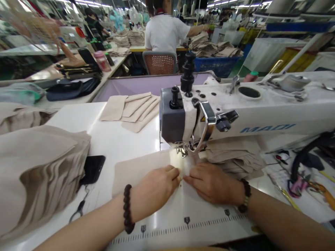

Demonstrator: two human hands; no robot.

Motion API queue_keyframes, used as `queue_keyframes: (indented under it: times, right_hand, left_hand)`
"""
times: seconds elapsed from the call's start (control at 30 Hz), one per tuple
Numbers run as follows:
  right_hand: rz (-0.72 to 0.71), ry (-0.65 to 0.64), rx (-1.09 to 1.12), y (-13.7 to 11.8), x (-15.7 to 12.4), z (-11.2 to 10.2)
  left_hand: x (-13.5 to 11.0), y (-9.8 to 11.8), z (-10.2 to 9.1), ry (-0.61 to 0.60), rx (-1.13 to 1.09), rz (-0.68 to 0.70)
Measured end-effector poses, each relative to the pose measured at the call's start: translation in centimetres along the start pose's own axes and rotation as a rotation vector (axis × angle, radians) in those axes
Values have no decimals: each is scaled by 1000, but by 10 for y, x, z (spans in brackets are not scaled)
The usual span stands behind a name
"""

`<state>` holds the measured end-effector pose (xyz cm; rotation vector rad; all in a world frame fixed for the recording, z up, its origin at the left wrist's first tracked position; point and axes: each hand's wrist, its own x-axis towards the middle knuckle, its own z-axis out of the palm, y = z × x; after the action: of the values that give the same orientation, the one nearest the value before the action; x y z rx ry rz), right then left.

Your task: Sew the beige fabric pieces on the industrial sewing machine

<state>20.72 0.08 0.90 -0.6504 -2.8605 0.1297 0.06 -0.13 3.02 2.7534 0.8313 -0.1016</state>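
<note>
A beige fabric piece [136, 169] lies flat on the white sewing table [112, 139], its right end under the presser foot [183, 150] of a white sewing machine [261, 108]. My left hand [154, 190] rests on the fabric just in front of the foot, fingers curled and pressing down. My right hand [209, 181] presses the same fabric from the right, fingertips nearly touching the left hand's. Both wrists wear dark bead bracelets.
A thick stack of beige fabric [39, 174] fills the left. A black phone [91, 169] and small snips [78, 209] lie beside it. Several beige cut pieces [133, 108] lie behind. Sewn pieces [235, 157] pile under the machine arm. A person in white sits ahead.
</note>
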Motion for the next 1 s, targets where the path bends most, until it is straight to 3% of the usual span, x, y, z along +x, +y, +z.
queue_keyframes:
  times: [0.3, 0.67, 1.0]
  right_hand:
    - [78, 82, 10, 3, 3, 4]
    - [333, -83, 30, 6, 12, 10]
    - [423, -93, -43, 3, 19, 13]
  left_hand:
    - [2, -7, 4, 12, -5, -14]
    - [8, -29, 12, 157, -101, -73]
    - [16, -42, 15, 264, -70, -72]
